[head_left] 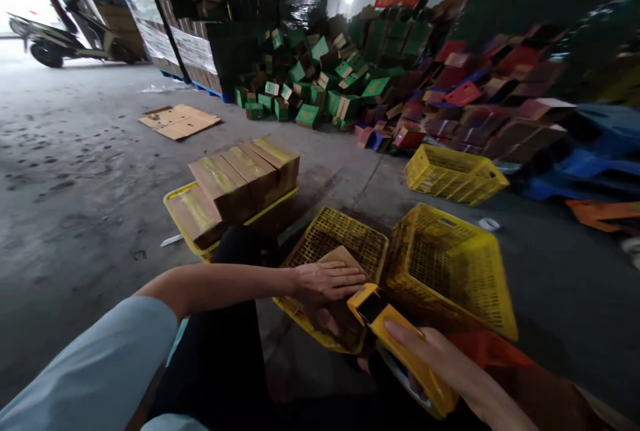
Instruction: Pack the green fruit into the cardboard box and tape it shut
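Observation:
My left hand point(327, 284) lies flat with its fingers stretched out over a brown cardboard box point(343, 256), pressing on its top. The box rests on a yellow plastic crate point(350, 226) whose lattice face is up; much of the box is covered by my hand. In my right hand point(440, 358) is a yellow tape dispenser point(400, 328), fingers wrapped round it. Its front end is at the box's edge, close to my left fingertips. A roll of tape shows partly beneath the dispenser's body.
Left of my knee, a yellow crate point(175, 199) bears several taped cartons point(240, 174). Yellow crates stand at right point(465, 264) and beyond point(455, 174). Piles of green boxes point(310, 114) and red boxes point(463, 92) fill the back. Flattened cardboard point(183, 121) lies on the floor.

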Action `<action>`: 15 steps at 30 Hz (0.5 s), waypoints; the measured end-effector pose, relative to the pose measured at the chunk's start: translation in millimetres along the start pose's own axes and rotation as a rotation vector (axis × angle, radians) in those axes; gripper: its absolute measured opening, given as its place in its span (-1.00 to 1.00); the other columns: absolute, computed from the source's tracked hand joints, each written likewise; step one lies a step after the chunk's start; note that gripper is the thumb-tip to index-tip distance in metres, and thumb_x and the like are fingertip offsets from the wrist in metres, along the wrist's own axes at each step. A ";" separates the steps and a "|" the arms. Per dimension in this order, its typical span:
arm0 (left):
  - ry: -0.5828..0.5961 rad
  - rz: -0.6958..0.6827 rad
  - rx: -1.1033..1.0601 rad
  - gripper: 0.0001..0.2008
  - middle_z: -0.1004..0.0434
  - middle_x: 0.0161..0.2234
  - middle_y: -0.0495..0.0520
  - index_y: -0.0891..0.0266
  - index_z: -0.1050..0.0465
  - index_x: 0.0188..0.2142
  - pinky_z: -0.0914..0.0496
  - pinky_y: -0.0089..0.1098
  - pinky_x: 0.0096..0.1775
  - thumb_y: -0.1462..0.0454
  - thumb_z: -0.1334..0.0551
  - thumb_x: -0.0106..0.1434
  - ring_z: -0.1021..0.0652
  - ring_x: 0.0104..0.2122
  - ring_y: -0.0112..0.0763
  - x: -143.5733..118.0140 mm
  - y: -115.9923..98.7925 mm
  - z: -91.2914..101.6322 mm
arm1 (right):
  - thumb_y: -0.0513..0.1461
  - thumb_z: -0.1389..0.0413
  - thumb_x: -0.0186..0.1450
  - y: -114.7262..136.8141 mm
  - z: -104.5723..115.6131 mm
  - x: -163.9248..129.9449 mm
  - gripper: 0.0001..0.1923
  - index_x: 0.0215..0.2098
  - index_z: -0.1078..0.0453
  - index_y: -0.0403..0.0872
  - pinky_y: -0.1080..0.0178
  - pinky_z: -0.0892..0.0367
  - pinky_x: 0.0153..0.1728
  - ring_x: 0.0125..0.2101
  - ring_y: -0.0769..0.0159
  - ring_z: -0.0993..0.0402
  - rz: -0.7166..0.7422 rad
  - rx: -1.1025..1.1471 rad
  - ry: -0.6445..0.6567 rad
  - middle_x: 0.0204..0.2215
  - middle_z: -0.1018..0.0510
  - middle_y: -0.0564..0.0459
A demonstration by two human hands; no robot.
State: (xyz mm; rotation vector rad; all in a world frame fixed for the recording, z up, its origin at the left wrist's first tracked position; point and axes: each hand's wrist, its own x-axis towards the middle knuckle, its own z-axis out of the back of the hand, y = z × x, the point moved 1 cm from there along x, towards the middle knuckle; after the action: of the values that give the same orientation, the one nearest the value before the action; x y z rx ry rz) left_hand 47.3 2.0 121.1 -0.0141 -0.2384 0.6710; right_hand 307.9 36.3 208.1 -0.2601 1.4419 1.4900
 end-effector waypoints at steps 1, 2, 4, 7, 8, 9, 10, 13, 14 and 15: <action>0.010 0.001 0.001 -0.21 0.07 0.44 0.35 0.53 -0.01 0.40 0.09 -0.15 0.41 0.01 -0.16 0.40 0.08 0.44 -0.11 -0.5 2.0 1.0 | 0.33 -0.07 0.18 0.5 0.3 1.1 -0.30 -0.42 -0.51 -0.15 0.38 -0.34 -0.54 -0.58 0.35 -0.45 -0.005 -0.005 -0.002 -0.55 -0.59 -0.04; 0.017 -0.002 -0.003 -0.19 0.07 0.43 0.36 0.53 -0.02 0.39 0.08 -0.15 0.40 0.01 -0.17 0.39 0.08 0.44 -0.11 -0.6 3.4 1.6 | 0.34 -0.07 0.18 0.3 0.5 2.1 -0.29 -0.42 -0.51 -0.15 0.38 -0.34 -0.54 -0.58 0.34 -0.45 -0.011 -0.013 -0.004 -0.56 -0.59 -0.04; 0.019 -0.011 -0.023 -0.15 0.04 0.43 0.38 0.53 -0.02 0.39 0.04 -0.15 0.39 -0.03 -0.20 0.36 0.06 0.43 -0.10 0.1 5.1 1.5 | 0.35 -0.07 0.18 -2.6 1.2 3.3 -0.27 -0.44 -0.52 -0.16 0.37 -0.35 -0.53 -0.59 0.33 -0.46 -0.013 -0.030 -0.015 -0.60 -0.57 -0.04; 0.000 -0.024 -0.049 -0.10 0.01 0.41 0.43 0.54 -0.03 0.39 0.02 -0.14 0.39 -0.09 -0.21 0.32 0.03 0.43 -0.09 1.8 6.5 -0.4 | 0.35 -0.08 0.16 -14.2 3.5 2.2 -0.26 -0.42 -0.54 -0.17 0.37 -0.35 -0.56 -0.60 0.30 -0.47 0.005 -0.015 -0.013 -0.61 -0.56 -0.04; -0.007 -0.027 -0.054 -0.08 0.01 0.41 0.45 0.55 -0.04 0.38 0.02 -0.14 0.39 -0.11 -0.20 0.32 0.03 0.43 -0.09 2.0 7.2 -0.8 | 0.35 -0.09 0.16 -19.7 4.9 0.5 -0.26 -0.40 -0.55 -0.17 0.36 -0.34 -0.58 -0.61 0.30 -0.47 0.006 0.001 -0.007 -0.61 -0.57 -0.05; -0.010 -0.029 -0.057 -0.08 0.01 0.41 0.46 0.56 -0.05 0.38 0.02 -0.13 0.39 -0.13 -0.20 0.31 0.04 0.43 -0.08 2.1 7.9 -1.0 | 0.34 -0.10 0.16 -25.5 6.7 -2.2 -0.26 -0.36 -0.56 -0.17 0.37 -0.33 -0.59 -0.62 0.30 -0.46 0.002 0.018 -0.005 -0.60 -0.57 -0.04; -0.011 -0.029 -0.062 -0.06 0.02 0.41 0.47 0.55 -0.06 0.37 0.03 -0.12 0.39 -0.15 -0.19 0.30 0.04 0.43 -0.07 2.2 8.5 -0.9 | 0.34 -0.10 0.16 -31.2 8.5 -5.7 -0.27 -0.32 -0.56 -0.17 0.37 -0.32 -0.61 -0.63 0.31 -0.46 -0.007 0.032 -0.006 -0.59 -0.58 -0.04; 0.000 -0.032 -0.090 -0.03 0.04 0.42 0.46 0.50 -0.04 0.39 0.04 -0.07 0.39 -0.19 -0.21 0.28 0.05 0.43 -0.02 2.7 7.5 1.6 | 0.32 -0.15 0.14 -44.6 12.3 -19.6 -0.30 -0.29 -0.56 -0.15 0.39 -0.32 -0.60 -0.62 0.33 -0.47 -0.043 0.076 -0.038 -0.58 -0.58 0.00; 0.009 -0.038 -0.101 -0.04 0.07 0.42 0.45 0.46 -0.03 0.40 0.05 -0.06 0.39 -0.18 -0.21 0.28 0.05 0.43 0.00 3.1 6.0 2.7 | 0.32 -0.18 0.12 -47.2 12.3 -24.3 -0.31 -0.31 -0.55 -0.15 0.39 -0.33 -0.59 -0.62 0.33 -0.47 -0.052 0.094 -0.050 -0.58 -0.58 0.01; 0.015 -0.048 -0.114 -0.06 0.09 0.43 0.44 0.40 -0.02 0.41 0.05 -0.04 0.38 -0.17 -0.22 0.28 0.03 0.43 0.02 3.4 4.2 3.6 | 0.31 -0.20 0.11 -48.7 11.8 -28.5 -0.32 -0.32 -0.55 -0.14 0.40 -0.33 -0.58 -0.61 0.35 -0.47 -0.050 0.116 -0.063 -0.56 -0.59 0.02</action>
State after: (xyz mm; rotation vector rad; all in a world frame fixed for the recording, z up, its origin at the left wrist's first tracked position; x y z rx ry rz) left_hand 46.5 7.2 125.0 -0.1226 -0.2612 0.6083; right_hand 363.3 21.7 201.5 -0.1750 1.4547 1.3576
